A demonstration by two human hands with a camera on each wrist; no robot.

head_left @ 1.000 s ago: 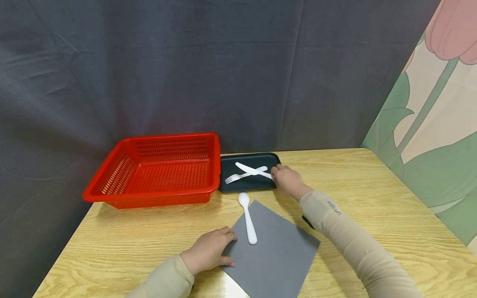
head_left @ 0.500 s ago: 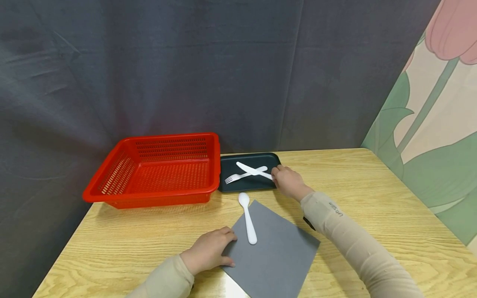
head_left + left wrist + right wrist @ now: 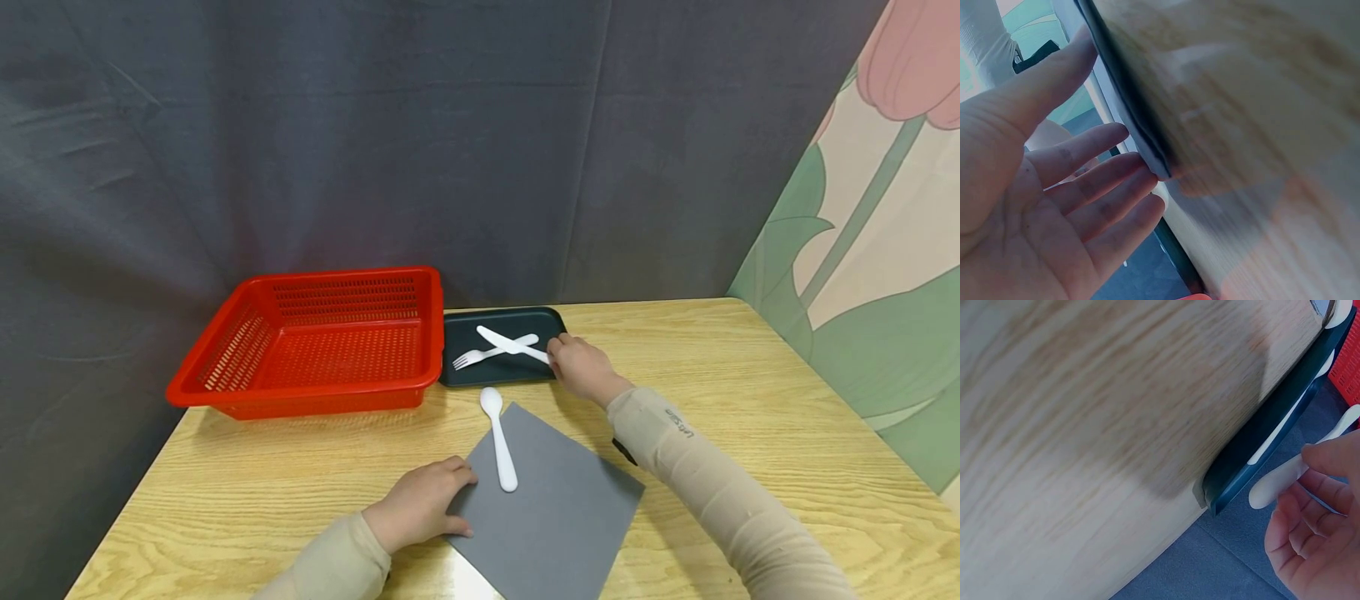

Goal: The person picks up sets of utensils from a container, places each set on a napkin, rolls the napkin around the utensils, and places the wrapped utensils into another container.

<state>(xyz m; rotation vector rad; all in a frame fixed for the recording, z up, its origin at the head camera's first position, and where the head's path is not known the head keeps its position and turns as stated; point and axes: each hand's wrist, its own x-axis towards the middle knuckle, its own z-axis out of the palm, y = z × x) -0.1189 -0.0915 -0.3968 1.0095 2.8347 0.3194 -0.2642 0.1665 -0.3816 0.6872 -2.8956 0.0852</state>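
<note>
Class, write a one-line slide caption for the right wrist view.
Right hand pinching a white knife over a dark tray on a wooden table.

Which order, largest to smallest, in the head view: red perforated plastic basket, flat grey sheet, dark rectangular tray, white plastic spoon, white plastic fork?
1. Red basket
2. Grey sheet, cut off at the frame's bottom
3. Dark tray
4. White spoon and white fork: similar lengths, spoon nearer the camera, so unranked

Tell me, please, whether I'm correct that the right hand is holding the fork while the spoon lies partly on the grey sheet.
Not quite: the head view shows the right hand holding the knife, not the fork; the spoon does lie partly on the grey sheet.
</note>
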